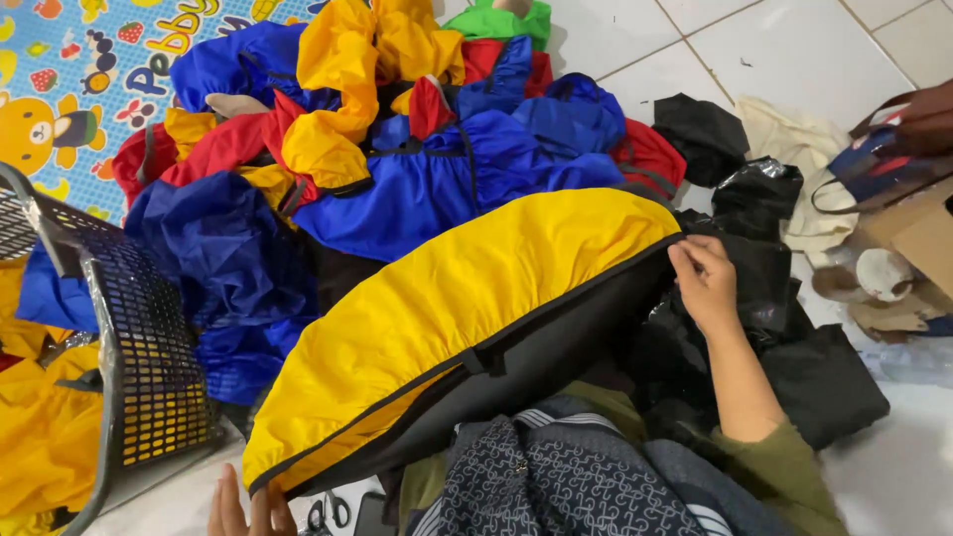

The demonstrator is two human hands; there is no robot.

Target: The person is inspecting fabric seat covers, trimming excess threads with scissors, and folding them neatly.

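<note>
We are mid-spread with the yellow-and-black cover across our lap; our right hand pinches its black-trimmed edge, our left hand lies open and released on the floor; next, we judge, a firmer pull to straighten it.

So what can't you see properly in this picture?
Head view:
- Left hand: cut off by the bottom edge; only fingers show.
- Scissors: half cut off by the same edge.
- Inside of the yellow and black cover: folded shut; right hand pinches its rim.
- Another person's hand: cut off by the right edge.
</note>
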